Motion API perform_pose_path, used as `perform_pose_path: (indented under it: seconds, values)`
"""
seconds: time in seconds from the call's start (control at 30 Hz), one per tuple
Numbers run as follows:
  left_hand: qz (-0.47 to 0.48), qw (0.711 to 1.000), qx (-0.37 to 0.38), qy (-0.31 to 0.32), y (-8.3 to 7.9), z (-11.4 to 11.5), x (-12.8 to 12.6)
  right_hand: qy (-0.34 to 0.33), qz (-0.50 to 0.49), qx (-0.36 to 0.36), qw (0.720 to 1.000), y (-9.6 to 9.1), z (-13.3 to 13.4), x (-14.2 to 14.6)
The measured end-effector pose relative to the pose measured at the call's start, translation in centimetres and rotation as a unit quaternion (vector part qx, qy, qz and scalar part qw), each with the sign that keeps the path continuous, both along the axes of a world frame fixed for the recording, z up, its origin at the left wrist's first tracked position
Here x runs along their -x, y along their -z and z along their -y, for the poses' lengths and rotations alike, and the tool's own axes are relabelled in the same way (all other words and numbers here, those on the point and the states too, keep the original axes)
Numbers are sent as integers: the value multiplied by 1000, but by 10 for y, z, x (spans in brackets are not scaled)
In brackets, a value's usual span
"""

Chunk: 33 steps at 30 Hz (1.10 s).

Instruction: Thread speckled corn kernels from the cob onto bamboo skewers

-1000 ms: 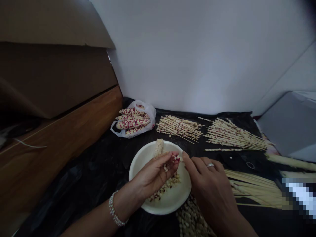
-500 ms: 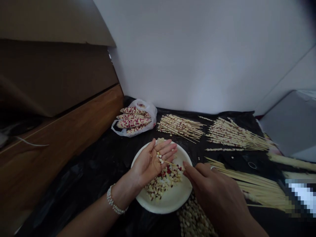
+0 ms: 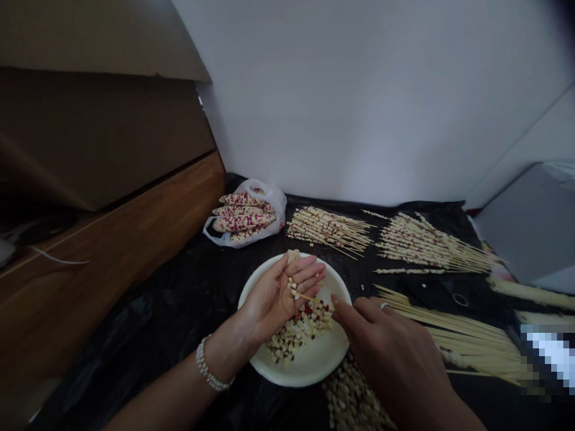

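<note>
My left hand (image 3: 279, 293) lies palm up over a white plate (image 3: 314, 365), fingers loosely spread, cupping a few pale corn kernels (image 3: 294, 288). My right hand (image 3: 381, 344), with a ring on one finger, pinches a thin wooden skewer (image 3: 309, 297) whose tip points into the kernels in my left palm. A heap of white and red kernels (image 3: 299, 328) lies on the plate under both hands. The tip of a stripped cob (image 3: 293, 254) shows behind my left fingers.
A plastic bag of red-and-white corn cobs (image 3: 242, 218) sits at the back. Two piles of kernel-loaded skewers (image 3: 330, 230) (image 3: 426, 245) lie beyond the plate, bare skewers (image 3: 467, 341) to the right, loose kernels (image 3: 350, 401) in front. Wooden furniture and cardboard (image 3: 103, 149) stand at left.
A second ago my left fingers were curled over kernels above the plate; the hand has since turned palm up and flattened. The right hand brought the skewer tip to the palm.
</note>
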<state>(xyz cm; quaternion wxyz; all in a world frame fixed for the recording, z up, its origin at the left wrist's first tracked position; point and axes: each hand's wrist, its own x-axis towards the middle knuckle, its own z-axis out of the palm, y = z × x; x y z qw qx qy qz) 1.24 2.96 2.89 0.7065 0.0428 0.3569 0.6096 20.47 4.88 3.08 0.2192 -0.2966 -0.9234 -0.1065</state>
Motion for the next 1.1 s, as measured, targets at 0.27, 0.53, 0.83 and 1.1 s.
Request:
perform_pose_path:
  seconds: [0.27,0.53,0.83,1.1]
  values:
    - [-11,1000,-12,7,5,2,-2,8,15,4,1000,4,4,-3]
    - [-54,998,-15,18,9,2,-6,13,31,26,999,0,8,-2]
    - [-85,996,4,12,6,5,-12,14,27,17,999,2,15,2]
    - [-7,999,26,32,15,-1,-5,18,33,14,999,-1,10,-5]
